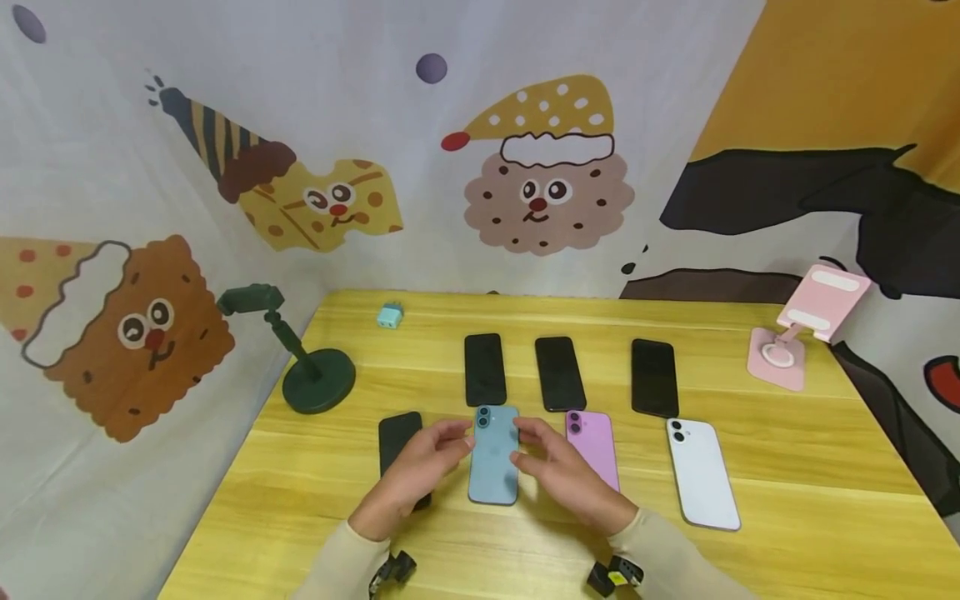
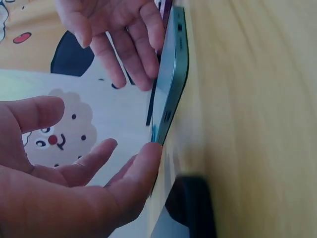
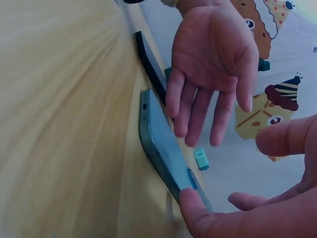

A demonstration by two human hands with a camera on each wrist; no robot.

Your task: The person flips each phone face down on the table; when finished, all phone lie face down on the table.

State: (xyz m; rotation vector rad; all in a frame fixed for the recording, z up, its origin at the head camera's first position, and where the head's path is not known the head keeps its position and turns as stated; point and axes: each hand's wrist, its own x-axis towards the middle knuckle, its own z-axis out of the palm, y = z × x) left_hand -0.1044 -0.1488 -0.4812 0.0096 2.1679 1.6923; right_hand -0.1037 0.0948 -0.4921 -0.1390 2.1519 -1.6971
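A blue phone (image 1: 493,467) lies back up on the wooden table between both hands, its two camera lenses at the far left corner. My left hand (image 1: 427,458) is at its left side with relaxed, parted fingers; in the left wrist view a finger (image 2: 151,153) appears to touch the phone's edge. On the opposite side is my right hand (image 1: 566,471), its fingers loosely spread; one fingertip (image 3: 190,198) meets the edge in the right wrist view. Under the left hand a black phone (image 1: 397,433) is partly hidden. The right hand partly covers a pink-purple phone (image 1: 596,446).
Three dark phones (image 1: 485,371) (image 1: 560,375) (image 1: 654,379) form a row behind. To the right lies a white phone (image 1: 703,475). A dark green stand (image 1: 318,382) and a light blue charger plug (image 1: 390,315) are at the left; a pink stand (image 1: 776,358) is at the far right.
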